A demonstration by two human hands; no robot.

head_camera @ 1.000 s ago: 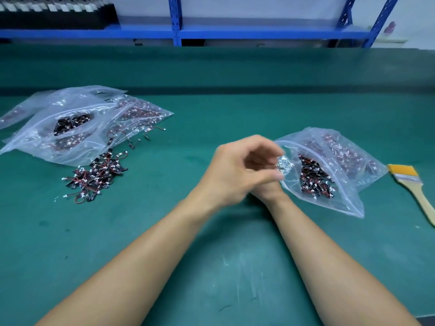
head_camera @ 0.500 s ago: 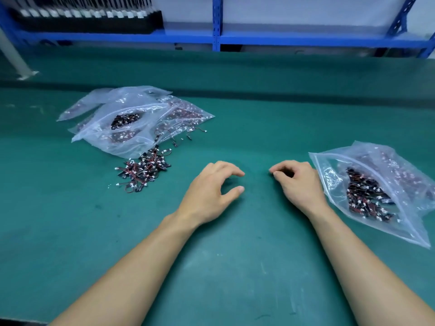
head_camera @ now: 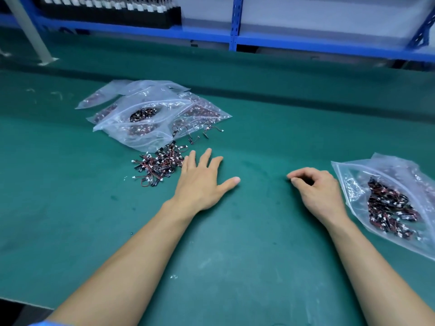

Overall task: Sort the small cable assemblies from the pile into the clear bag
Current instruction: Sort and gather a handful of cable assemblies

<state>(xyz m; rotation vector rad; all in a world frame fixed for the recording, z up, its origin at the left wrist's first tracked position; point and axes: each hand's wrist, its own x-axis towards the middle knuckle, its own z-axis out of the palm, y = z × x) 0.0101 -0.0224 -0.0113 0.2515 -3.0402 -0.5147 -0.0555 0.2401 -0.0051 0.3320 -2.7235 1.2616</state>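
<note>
A loose pile of small black-and-red cable assemblies (head_camera: 158, 166) lies on the green mat at centre left. My left hand (head_camera: 203, 181) is spread flat with straight fingers just right of the pile, its fingertips at the pile's edge. My right hand (head_camera: 316, 190) rests on the mat with fingers loosely curled and nothing in it. It sits just left of the clear bag (head_camera: 348, 187), which lies open at the right with several assemblies inside.
A heap of clear zip bags (head_camera: 150, 114) filled with assemblies lies behind the pile, with a few stray assemblies (head_camera: 200, 134) beside it. Blue shelving (head_camera: 235, 22) runs along the back. A white post (head_camera: 30, 31) stands at far left.
My left hand has moved left from the bag's mouth and flattened beside the pile. My right hand has drawn back from the bag and stayed curled. The view has swung left.
</note>
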